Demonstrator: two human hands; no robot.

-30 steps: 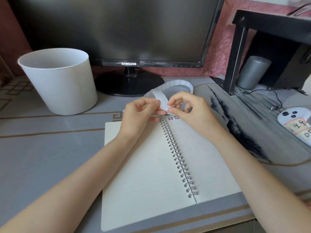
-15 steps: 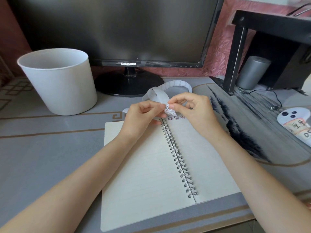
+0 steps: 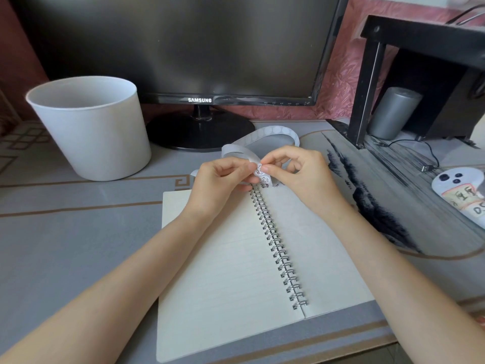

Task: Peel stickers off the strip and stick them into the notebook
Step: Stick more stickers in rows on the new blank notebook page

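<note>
The only brand that reads clearly is "SAMSUNG", in white on the lower bezel of the dark monitor point(image 3: 183, 48) at 12 o'clock. At 3 o'clock a white device point(image 3: 458, 181) with three dark round spots carries paper labels with handwriting. A "D" can be made out at the frame edge, and the rest is not legible.

The spiral notebook point(image 3: 223, 258) lies open on the grey patterned desk mat point(image 3: 65, 219) at the centre, running toward 6 o'clock, with its lined pages mostly bare. At its 12 o'clock edge both hands meet over the wire binding. The left hand point(image 3: 220, 185) pinches the white sticker strip point(image 3: 267, 132) between thumb and forefinger. The right hand point(image 3: 301, 174) pinches a small cartoon sticker point(image 3: 258, 169) on that strip with thumb and forefinger tips, its other fingers curled. The strip loops away toward 12 o'clock, where its round blanks show. Just under the fingers, stuck stickers point(image 3: 265, 183) sit on the top of the right page, partly hidden by the hands.

A white plastic bucket point(image 3: 91, 132) stands at 10 o'clock. At 2 o'clock a black shelf frame point(image 3: 367, 88) shelters a grey cylinder point(image 3: 393, 111), and a loose black cable point(image 3: 427, 166) ends near the white device.
</note>
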